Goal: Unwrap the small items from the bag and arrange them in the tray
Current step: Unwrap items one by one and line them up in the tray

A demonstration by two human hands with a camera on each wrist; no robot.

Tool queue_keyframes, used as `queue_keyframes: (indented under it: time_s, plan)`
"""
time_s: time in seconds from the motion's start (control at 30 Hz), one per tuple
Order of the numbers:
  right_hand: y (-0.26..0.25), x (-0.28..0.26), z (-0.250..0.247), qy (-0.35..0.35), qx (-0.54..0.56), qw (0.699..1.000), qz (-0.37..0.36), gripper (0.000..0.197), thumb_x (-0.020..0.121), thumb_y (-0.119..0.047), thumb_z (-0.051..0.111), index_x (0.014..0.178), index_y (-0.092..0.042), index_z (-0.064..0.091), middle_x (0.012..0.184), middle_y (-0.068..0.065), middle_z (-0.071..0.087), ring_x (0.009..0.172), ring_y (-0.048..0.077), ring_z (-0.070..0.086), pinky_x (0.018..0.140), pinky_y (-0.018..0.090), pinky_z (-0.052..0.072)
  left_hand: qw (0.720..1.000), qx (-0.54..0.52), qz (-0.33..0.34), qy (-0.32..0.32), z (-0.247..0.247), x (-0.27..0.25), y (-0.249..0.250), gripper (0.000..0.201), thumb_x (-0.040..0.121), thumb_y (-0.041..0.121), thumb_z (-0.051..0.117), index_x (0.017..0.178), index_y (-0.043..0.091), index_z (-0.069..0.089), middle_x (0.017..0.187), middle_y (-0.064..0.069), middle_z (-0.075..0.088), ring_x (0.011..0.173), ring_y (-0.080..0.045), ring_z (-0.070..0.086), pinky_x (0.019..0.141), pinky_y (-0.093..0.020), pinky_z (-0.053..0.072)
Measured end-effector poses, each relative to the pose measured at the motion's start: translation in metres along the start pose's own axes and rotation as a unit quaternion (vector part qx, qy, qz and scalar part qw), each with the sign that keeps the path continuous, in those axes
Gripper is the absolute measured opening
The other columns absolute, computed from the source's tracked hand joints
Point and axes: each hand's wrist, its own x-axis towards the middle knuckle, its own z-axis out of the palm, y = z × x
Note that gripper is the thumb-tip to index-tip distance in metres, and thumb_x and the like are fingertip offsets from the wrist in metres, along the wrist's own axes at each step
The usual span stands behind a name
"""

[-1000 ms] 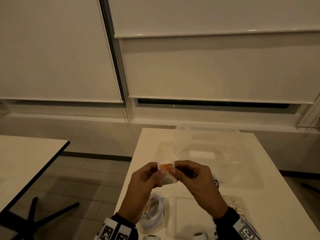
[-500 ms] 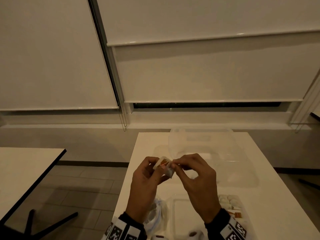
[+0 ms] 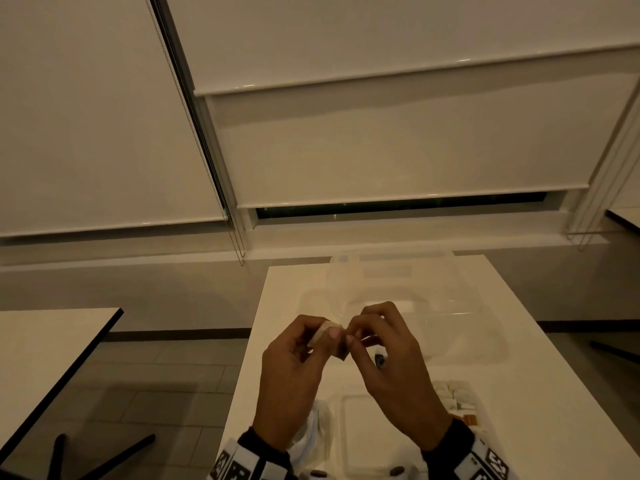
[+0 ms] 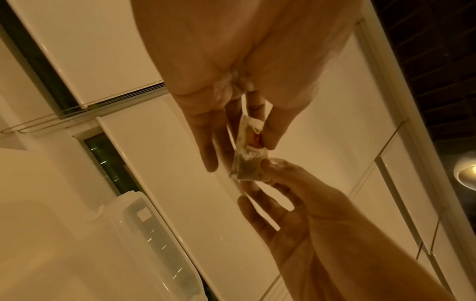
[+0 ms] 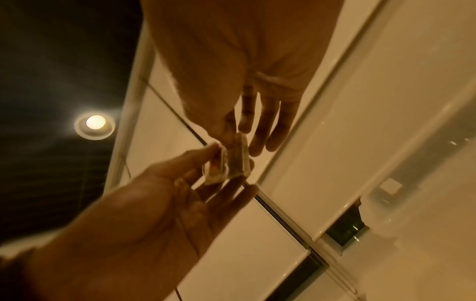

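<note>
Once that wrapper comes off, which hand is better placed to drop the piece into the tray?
Probably the right hand. The tray lies directly below its wrist, with filled compartments on its right side. The left hand pinches the wrapped piece over the bag side.

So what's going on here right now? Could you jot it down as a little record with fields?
Setting: white table below windows with roller blinds
Doer: a person with bare hands, no robot
Left hand: pinches one side of the small wrapped item
Right hand: pinches the other side of its clear wrapper
Item height: held up above the table
Tray: near the person, with small white pieces at its right
Clear container: farther back on the table
Stage: unwrapping not finished
</note>
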Motion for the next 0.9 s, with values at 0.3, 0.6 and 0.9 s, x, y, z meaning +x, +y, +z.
queue_keyframes:
  time_s: [0.3, 0.6, 0.9]
  plan:
    - [-0.002, 0.003, -0.011, -0.109, 0.094, 0.988, 0.059, 0.002, 0.098, -0.031, 0.053, 0.098, -0.03, 0.055, 0.104, -0.012, 0.049, 0.098, 0.011, 0.058, 0.08, 0.016, 0.05, 1.0, -0.012, -0.027, -0.005, 0.001, 0.001, 0.0, 0.017, 0.088, 0.031, 0.063, 0.098, 0.02, 0.072, 0.093, 0.004, 0.076, 0.092, -0.016, 0.073, 0.08, -0.029, 0.061]
    - [0.007, 0.006, -0.022, -0.1, 0.121, 0.986, 0.064, 0.011, 0.097, -0.026, 0.056, 0.088, -0.024, 0.061, 0.093, -0.015, 0.049, 0.09, 0.01, 0.059, 0.079, 0.014, 0.047, 0.999, -0.003, -0.033, -0.004, 0.008, 0.006, 0.005, 0.018, 0.085, 0.03, 0.069, 0.093, 0.017, 0.077, 0.087, -0.001, 0.077, 0.086, -0.018, 0.072, 0.082, -0.036, 0.061]
    - [0.022, 0.006, -0.043, -0.123, 0.126, 0.983, 0.05, 0.01, 0.089, -0.033, 0.069, 0.081, -0.027, 0.066, 0.09, -0.009, 0.055, 0.085, 0.017, 0.06, 0.079, 0.014, 0.045, 0.997, -0.025, -0.065, -0.042, 0.026, 0.017, 0.009, 0.015, 0.087, 0.024, 0.07, 0.089, 0.01, 0.077, 0.083, -0.01, 0.077, 0.082, -0.029, 0.074, 0.077, -0.035, 0.062]
